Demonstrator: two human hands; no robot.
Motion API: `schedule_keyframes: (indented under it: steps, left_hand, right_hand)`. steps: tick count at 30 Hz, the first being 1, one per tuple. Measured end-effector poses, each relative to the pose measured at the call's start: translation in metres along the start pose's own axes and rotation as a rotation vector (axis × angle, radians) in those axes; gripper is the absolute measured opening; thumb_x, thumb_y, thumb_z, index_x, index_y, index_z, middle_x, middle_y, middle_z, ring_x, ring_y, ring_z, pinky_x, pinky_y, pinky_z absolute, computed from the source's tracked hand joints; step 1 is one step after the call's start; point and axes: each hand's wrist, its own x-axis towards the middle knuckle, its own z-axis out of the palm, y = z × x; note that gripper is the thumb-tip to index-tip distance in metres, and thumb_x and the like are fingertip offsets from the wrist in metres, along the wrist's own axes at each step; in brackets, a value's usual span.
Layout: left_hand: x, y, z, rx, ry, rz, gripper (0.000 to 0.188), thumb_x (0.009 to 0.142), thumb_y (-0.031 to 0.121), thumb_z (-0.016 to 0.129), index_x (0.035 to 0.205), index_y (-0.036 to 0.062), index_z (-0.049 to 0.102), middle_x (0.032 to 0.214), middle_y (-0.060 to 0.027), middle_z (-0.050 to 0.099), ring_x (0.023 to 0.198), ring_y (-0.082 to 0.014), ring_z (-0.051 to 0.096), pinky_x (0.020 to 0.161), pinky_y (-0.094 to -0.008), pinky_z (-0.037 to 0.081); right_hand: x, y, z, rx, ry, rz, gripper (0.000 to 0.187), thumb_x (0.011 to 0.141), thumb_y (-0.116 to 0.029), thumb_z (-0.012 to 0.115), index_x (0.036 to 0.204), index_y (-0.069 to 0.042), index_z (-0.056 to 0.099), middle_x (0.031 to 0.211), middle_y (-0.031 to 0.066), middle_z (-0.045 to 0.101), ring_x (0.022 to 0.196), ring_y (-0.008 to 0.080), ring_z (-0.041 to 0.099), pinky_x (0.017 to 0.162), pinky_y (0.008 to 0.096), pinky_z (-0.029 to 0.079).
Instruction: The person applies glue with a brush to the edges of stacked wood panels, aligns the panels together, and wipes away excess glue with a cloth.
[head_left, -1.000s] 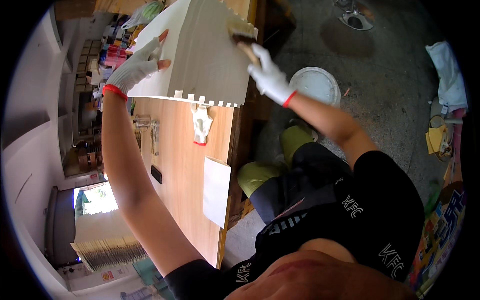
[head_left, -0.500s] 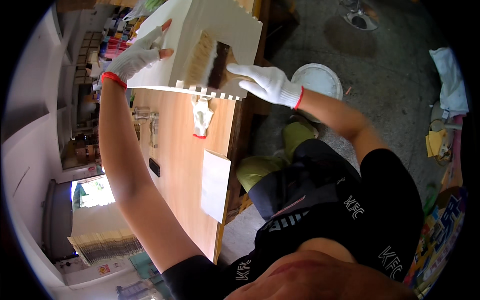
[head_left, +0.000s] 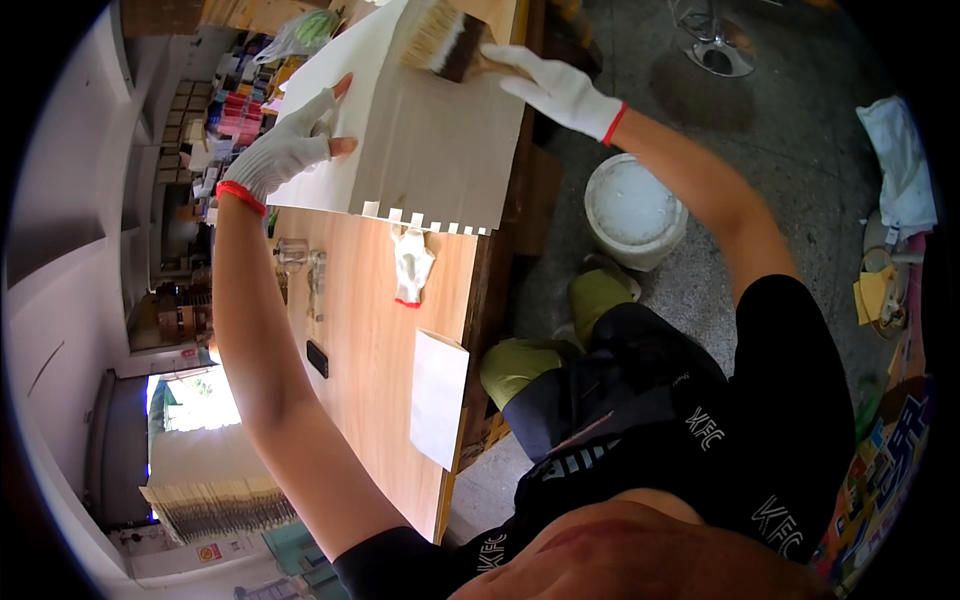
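Observation:
My right hand (head_left: 560,92), in a white knit glove with a red cuff, grips the handle of a wide brush (head_left: 463,50) with pale bristles and a dark band. Its bristles rest on the far part of a stack of white sheets (head_left: 430,150), whose near edge shows stepped tabs. Faint streaks run along the top sheet. On the left part of the stack lies my left hand (head_left: 290,150), fingers apart and pressing down. Its glove leaves the thumb and a fingertip bare.
On the wooden table (head_left: 365,420) lie a loose white glove (head_left: 411,265), a black phone (head_left: 317,359), a folded white sheet (head_left: 438,400) and a glass jar (head_left: 292,250). A white bucket (head_left: 632,205) stands on the floor to the right, with a metal stool base (head_left: 722,57) farther off.
My right hand has carried the brush away from the near edge to the far part of the sheet. My left hand stays on the stack. The whole view has shifted slightly.

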Motion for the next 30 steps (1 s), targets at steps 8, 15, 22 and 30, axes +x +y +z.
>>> schedule_keyframes:
  steps: [8,15,22,30]
  left_hand:
    - [0.010,-0.014,0.003,-0.001,0.008,0.072,0.101,0.079,0.039,0.079,0.161,0.0196,0.023,0.108,-0.0015,0.035,0.094,-0.0154,0.037,0.081,-0.0288,0.031]
    - [-0.001,-0.003,0.000,-0.036,-0.026,0.022,0.098,0.082,0.035,0.077,0.161,0.0165,0.023,0.155,-0.0097,0.040,0.133,-0.0229,0.038,0.113,-0.0337,0.027]
    - [0.000,0.000,0.000,0.007,-0.009,0.020,0.096,0.082,0.033,0.076,0.161,0.0181,0.024,0.136,-0.0079,0.050,0.118,-0.0226,0.043,0.106,-0.0315,0.033]
    - [0.000,0.001,0.000,0.007,0.012,-0.049,0.098,0.080,0.031,0.078,0.161,0.0219,0.025,0.093,0.0015,0.039,0.084,-0.0144,0.040,0.078,-0.0249,0.033]
  right_hand:
    - [-0.117,0.046,-0.027,-0.390,-0.277,-0.028,0.044,0.099,-0.026,0.055,0.142,-0.034,0.048,0.093,0.0081,0.067,0.076,0.0296,0.068,0.065,0.0406,0.055]
    - [0.043,-0.014,-0.064,-0.765,-0.394,-0.746,0.065,0.088,-0.011,0.052,0.141,-0.050,0.047,0.085,0.0075,0.056,0.072,0.0275,0.064,0.058,0.0365,0.052]
    - [0.004,0.071,-0.104,-0.857,-0.209,-0.061,0.052,0.097,-0.024,0.058,0.145,-0.039,0.046,0.091,0.0090,0.062,0.076,0.0300,0.066,0.068,0.0400,0.056]
    - [-0.110,-0.082,0.086,0.687,0.098,0.825,0.058,0.101,-0.022,0.052,0.154,-0.020,0.028,0.080,0.0026,0.055,0.050,0.0090,0.048,0.040,0.0277,0.039]
